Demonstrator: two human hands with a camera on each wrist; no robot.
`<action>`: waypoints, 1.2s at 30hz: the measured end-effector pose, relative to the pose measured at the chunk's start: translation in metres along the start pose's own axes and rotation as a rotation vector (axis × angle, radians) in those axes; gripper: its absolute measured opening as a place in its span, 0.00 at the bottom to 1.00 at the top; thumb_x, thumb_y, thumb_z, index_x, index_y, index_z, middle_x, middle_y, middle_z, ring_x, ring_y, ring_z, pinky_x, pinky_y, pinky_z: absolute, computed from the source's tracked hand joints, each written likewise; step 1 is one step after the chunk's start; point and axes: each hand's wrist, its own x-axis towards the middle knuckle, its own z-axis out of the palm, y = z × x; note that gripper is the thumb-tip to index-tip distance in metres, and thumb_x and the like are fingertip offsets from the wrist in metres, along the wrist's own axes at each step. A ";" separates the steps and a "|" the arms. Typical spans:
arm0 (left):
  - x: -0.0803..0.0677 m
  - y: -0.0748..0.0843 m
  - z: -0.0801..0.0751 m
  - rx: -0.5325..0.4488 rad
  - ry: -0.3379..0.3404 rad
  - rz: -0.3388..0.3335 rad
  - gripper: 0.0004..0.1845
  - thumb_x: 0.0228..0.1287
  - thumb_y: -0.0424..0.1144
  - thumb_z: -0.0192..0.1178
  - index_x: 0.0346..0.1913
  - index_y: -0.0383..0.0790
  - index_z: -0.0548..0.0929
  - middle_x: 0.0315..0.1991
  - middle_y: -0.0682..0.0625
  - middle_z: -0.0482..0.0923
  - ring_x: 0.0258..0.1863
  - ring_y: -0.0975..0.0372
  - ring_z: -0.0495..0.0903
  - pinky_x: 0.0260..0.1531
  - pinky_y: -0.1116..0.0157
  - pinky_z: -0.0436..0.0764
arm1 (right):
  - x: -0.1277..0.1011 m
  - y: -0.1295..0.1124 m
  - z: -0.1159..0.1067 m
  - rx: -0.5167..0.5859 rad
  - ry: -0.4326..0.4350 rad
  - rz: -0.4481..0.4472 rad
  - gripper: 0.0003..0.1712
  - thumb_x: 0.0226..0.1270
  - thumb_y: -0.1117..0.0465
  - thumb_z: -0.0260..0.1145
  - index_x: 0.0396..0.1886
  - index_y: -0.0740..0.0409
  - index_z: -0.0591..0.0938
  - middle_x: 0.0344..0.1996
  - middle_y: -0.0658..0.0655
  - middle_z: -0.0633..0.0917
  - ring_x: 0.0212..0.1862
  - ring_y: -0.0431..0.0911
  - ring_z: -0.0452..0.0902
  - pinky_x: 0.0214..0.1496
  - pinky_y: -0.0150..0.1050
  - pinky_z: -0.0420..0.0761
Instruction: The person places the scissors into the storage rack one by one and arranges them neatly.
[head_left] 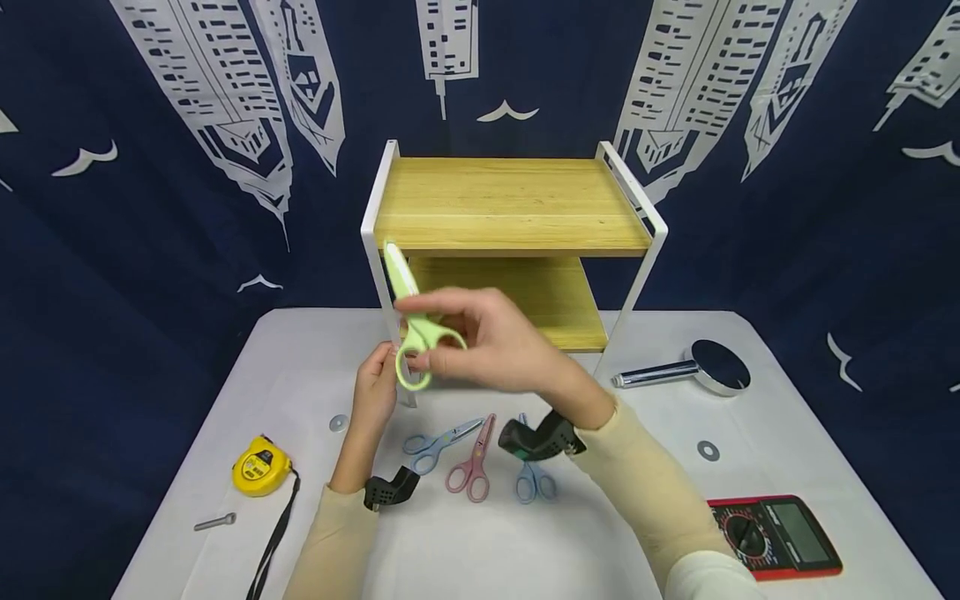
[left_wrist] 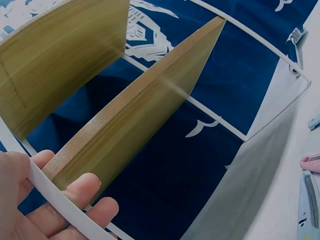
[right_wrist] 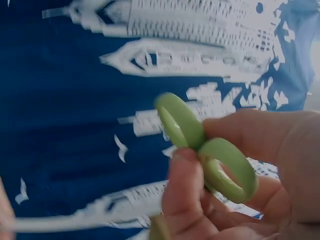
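Observation:
A pair of light green scissors point(head_left: 401, 279) is pinched in my right hand point(head_left: 498, 337), blades pointing up, in front of the left side of a two-tier shelf point(head_left: 510, 208) with wooden boards and a white frame. In the right wrist view, the thumb and fingers press on the scissors by their green handle rings point(right_wrist: 187, 117). Lower down, my left hand point(head_left: 375, 392) holds the shelf's left front leg. The left wrist view has its fingers point(left_wrist: 85, 187) curled around the white bar point(left_wrist: 45, 187). Blue scissors point(head_left: 442, 442), pink scissors point(head_left: 471, 471) and another blue pair point(head_left: 534, 483) lie before the shelf.
To the left are a yellow tape measure point(head_left: 258, 467) with a black strap, a bolt point(head_left: 215, 522) and a washer point(head_left: 339, 422). On the right lie a chrome-handled round-headed tool point(head_left: 720, 367), another washer point(head_left: 707, 451) and a red-black multimeter point(head_left: 802, 533).

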 end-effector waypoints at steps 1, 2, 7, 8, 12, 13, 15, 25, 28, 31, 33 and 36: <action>0.000 0.000 0.000 0.003 -0.004 0.006 0.17 0.82 0.38 0.45 0.49 0.27 0.80 0.30 0.67 0.81 0.38 0.70 0.77 0.45 0.69 0.74 | 0.009 -0.005 -0.007 -0.017 0.039 0.004 0.30 0.62 0.74 0.69 0.65 0.71 0.76 0.54 0.67 0.84 0.40 0.45 0.81 0.40 0.32 0.81; 0.001 0.000 0.000 0.002 -0.010 0.012 0.17 0.82 0.38 0.44 0.51 0.28 0.81 0.29 0.67 0.83 0.38 0.71 0.78 0.45 0.68 0.73 | 0.018 -0.010 -0.014 -0.035 0.078 0.017 0.30 0.62 0.73 0.69 0.66 0.70 0.77 0.53 0.66 0.85 0.39 0.46 0.82 0.39 0.32 0.82; 0.003 0.001 -0.002 0.004 -0.016 0.056 0.18 0.82 0.36 0.43 0.53 0.27 0.80 0.28 0.61 0.88 0.35 0.74 0.83 0.44 0.66 0.74 | 0.063 -0.022 -0.045 -0.121 0.205 0.156 0.31 0.63 0.69 0.70 0.67 0.62 0.78 0.53 0.61 0.84 0.41 0.49 0.85 0.38 0.34 0.83; 0.003 0.001 -0.002 0.005 -0.015 0.060 0.18 0.82 0.36 0.43 0.53 0.26 0.80 0.29 0.57 0.89 0.35 0.74 0.83 0.45 0.65 0.75 | 0.071 -0.023 -0.049 -0.149 0.213 0.180 0.31 0.63 0.68 0.70 0.67 0.61 0.78 0.52 0.61 0.83 0.41 0.49 0.85 0.36 0.34 0.83; 0.002 0.001 -0.002 0.005 -0.008 0.064 0.17 0.82 0.36 0.44 0.53 0.27 0.81 0.33 0.40 0.89 0.36 0.71 0.86 0.48 0.61 0.78 | 0.101 -0.019 -0.060 -0.303 0.215 0.267 0.31 0.64 0.65 0.70 0.68 0.56 0.78 0.58 0.58 0.82 0.51 0.45 0.81 0.38 0.33 0.83; 0.002 0.001 -0.002 0.004 -0.007 0.061 0.17 0.82 0.36 0.44 0.53 0.27 0.81 0.34 0.40 0.89 0.37 0.70 0.86 0.48 0.61 0.79 | 0.107 -0.017 -0.062 -0.345 0.213 0.285 0.31 0.64 0.64 0.70 0.68 0.54 0.79 0.59 0.57 0.82 0.53 0.44 0.79 0.38 0.34 0.83; 0.001 0.001 -0.002 0.002 -0.006 0.055 0.17 0.82 0.37 0.44 0.53 0.28 0.81 0.32 0.46 0.89 0.37 0.69 0.86 0.47 0.62 0.78 | 0.117 -0.013 -0.063 -0.430 0.213 0.304 0.30 0.65 0.62 0.69 0.68 0.52 0.79 0.61 0.56 0.82 0.57 0.44 0.77 0.44 0.34 0.83; 0.001 0.000 0.000 -0.007 -0.008 0.029 0.18 0.83 0.38 0.44 0.52 0.29 0.81 0.33 0.48 0.89 0.37 0.71 0.84 0.47 0.60 0.74 | 0.137 0.007 -0.062 -0.826 0.140 0.258 0.22 0.73 0.56 0.57 0.62 0.50 0.84 0.61 0.51 0.85 0.65 0.45 0.79 0.68 0.39 0.74; 0.001 0.000 0.002 0.003 -0.007 0.022 0.17 0.83 0.39 0.44 0.52 0.30 0.81 0.37 0.35 0.88 0.39 0.69 0.85 0.48 0.59 0.74 | 0.136 0.009 -0.061 -0.834 0.152 0.235 0.20 0.73 0.57 0.57 0.59 0.51 0.86 0.59 0.52 0.87 0.62 0.45 0.79 0.67 0.40 0.74; 0.001 0.000 0.002 0.013 -0.003 0.017 0.18 0.83 0.39 0.44 0.52 0.30 0.81 0.39 0.30 0.87 0.39 0.67 0.85 0.47 0.60 0.74 | 0.134 0.010 -0.061 -0.836 0.161 0.206 0.19 0.73 0.57 0.57 0.57 0.52 0.87 0.56 0.52 0.88 0.58 0.45 0.79 0.64 0.40 0.74; 0.001 -0.001 0.002 0.014 0.001 0.019 0.18 0.83 0.39 0.44 0.52 0.30 0.81 0.39 0.30 0.87 0.39 0.67 0.85 0.47 0.61 0.75 | 0.134 0.011 -0.060 -0.841 0.160 0.182 0.19 0.73 0.57 0.58 0.56 0.52 0.88 0.53 0.53 0.89 0.54 0.46 0.79 0.60 0.40 0.75; 0.000 -0.001 0.002 0.015 0.003 0.015 0.18 0.83 0.39 0.44 0.52 0.30 0.81 0.39 0.31 0.87 0.38 0.69 0.85 0.46 0.64 0.74 | 0.132 0.011 -0.060 -0.840 0.156 0.153 0.18 0.73 0.55 0.59 0.54 0.52 0.89 0.49 0.53 0.90 0.50 0.46 0.79 0.56 0.41 0.75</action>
